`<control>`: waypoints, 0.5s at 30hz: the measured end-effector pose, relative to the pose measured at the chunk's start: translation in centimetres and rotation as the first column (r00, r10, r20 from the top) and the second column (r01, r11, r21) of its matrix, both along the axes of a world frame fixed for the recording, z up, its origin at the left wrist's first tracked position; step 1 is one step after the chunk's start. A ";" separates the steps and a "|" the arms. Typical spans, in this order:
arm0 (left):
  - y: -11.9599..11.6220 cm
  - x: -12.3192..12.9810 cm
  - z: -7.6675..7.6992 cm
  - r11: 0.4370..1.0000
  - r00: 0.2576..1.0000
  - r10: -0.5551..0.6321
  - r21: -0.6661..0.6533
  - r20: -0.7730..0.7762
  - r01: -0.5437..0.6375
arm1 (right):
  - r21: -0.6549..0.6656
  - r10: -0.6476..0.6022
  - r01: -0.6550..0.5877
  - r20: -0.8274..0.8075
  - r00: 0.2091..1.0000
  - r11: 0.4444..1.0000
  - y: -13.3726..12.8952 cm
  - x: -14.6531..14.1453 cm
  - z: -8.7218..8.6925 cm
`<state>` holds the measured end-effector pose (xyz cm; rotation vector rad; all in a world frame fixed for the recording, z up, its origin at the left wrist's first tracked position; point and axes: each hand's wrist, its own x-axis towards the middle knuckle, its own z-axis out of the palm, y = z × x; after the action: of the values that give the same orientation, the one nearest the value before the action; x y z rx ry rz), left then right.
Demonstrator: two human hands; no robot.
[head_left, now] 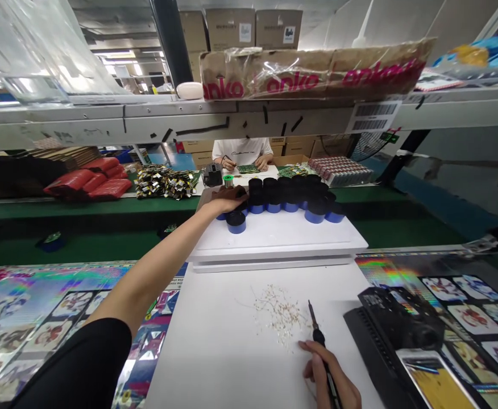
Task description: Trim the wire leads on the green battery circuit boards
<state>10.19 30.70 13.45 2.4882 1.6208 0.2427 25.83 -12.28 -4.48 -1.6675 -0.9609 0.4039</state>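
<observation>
My left hand reaches forward to the left end of a cluster of round black pieces with blue bases. Its fingers curl over a dark piece there, and their tips are hard to make out. The cluster stands on a raised white foam slab. Near the bottom right, my right hand is closed round a black-handled soldering iron, whose tip points up and forward. Left of the iron's tip, thin pale component leads lie scattered on the white board.
A soldering station stands at the right, with a phone before it. Overhead, a shelf beam carries an anko box. A person in a white shirt works opposite. Red packets lie far left.
</observation>
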 end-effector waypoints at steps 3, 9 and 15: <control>-2.1 -0.3 -0.1 0.999 0.999 0.033 0.008 0.001 -0.033 | -0.002 0.078 -0.078 0.078 0.994 0.997 -0.1 0.9 -0.4; -5.1 -0.8 0.0 0.998 0.999 0.051 0.038 0.003 -0.051 | -0.005 0.134 -0.136 0.195 0.972 0.991 -0.3 1.9 -1.3; -5.7 -2.2 0.7 0.993 0.991 -0.116 0.025 0.065 0.115 | 0.046 0.118 -0.132 0.235 0.965 0.990 -0.2 1.7 -1.0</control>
<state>8.00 25.02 14.13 2.5505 1.4512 0.3250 27.49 -12.50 -5.47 -1.6270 -1.2447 0.2631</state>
